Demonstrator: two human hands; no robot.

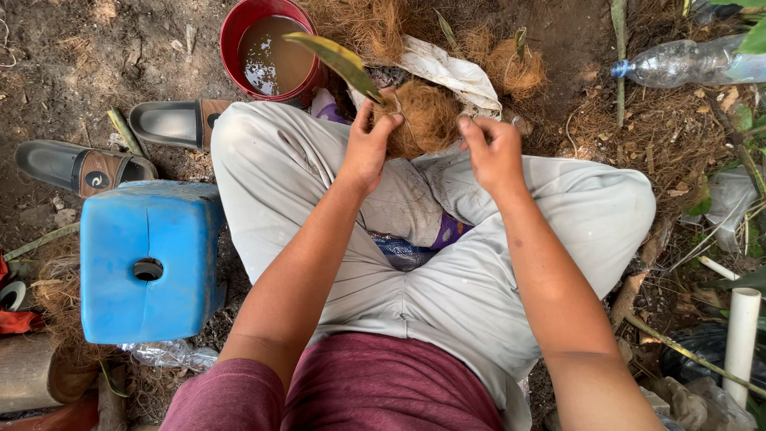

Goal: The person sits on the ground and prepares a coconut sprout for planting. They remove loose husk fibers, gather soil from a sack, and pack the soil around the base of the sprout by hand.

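I sit cross-legged on the ground in light grey trousers. My left hand (369, 145) and my right hand (493, 152) both grip a brown ball of coconut fibre (427, 118) held above my knees. A long green-yellow leaf (335, 60) sticks up and to the left out of the ball, beside my left hand's fingers. The fingers of both hands pinch into the fibre at its sides.
A red bucket (239, 32) of muddy water stands ahead. Loose coconut fibre (511, 64) and a white cloth (447, 68) lie beyond the ball. A blue plastic stool (148, 267) and two sandals (88, 168) are at left. A plastic bottle (686, 62) and a white pipe (742, 335) are at right.
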